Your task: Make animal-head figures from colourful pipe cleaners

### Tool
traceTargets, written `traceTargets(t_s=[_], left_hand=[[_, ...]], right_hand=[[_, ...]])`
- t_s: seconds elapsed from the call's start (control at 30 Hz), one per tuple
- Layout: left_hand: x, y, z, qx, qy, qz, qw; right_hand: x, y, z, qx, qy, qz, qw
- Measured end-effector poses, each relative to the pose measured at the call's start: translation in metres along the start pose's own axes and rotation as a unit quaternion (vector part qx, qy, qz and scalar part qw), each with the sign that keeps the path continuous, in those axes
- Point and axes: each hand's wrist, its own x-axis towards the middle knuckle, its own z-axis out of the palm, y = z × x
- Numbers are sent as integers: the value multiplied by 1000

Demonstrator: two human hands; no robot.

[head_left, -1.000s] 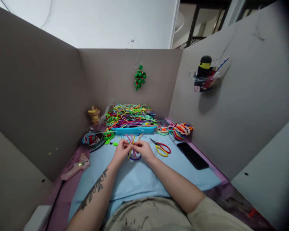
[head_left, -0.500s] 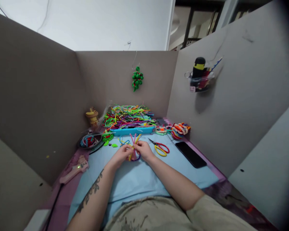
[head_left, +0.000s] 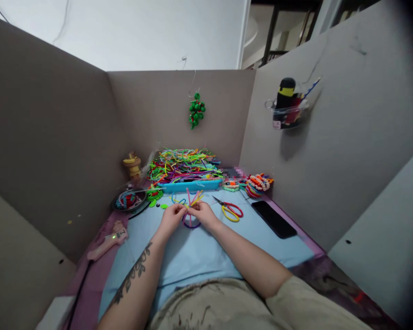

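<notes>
My left hand (head_left: 172, 216) and my right hand (head_left: 202, 213) meet over the light blue mat (head_left: 199, 256), both pinching a small bundle of pipe cleaners (head_left: 191, 203). Pink, yellow and blue stems stick up and fan out above my fingers. A purple loop (head_left: 192, 224) hangs below them, close to the mat. Just behind stands a blue tray (head_left: 189, 185) heaped with several bright pipe cleaners.
Red and yellow scissors (head_left: 231, 211) lie right of my hands, a black phone (head_left: 273, 219) further right. A pink glue gun (head_left: 105, 243) rests at the left, a dark bowl (head_left: 129, 200) behind it. Finished colourful pieces (head_left: 256, 184) sit at the back right. Cardboard walls enclose the desk.
My hands stay together on the bundle, with small finger shifts. The stems have fanned a little differently and the purple loop hangs lower. The camera has swayed slightly.
</notes>
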Motion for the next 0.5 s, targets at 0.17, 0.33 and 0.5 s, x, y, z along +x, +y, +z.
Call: traceTargets(t_s=[0.17,0.33,0.5], left_hand=[[1,-2,0,49,11,37,998],[1,-5,-3,111,17,78,991],[4,-11,-7,219,17,113,969]], right_hand=[[0,2,0,65,-4,38,997],[-1,-2,1,137,-38,105,984],[0,-9,-5,47,-47,77,995]])
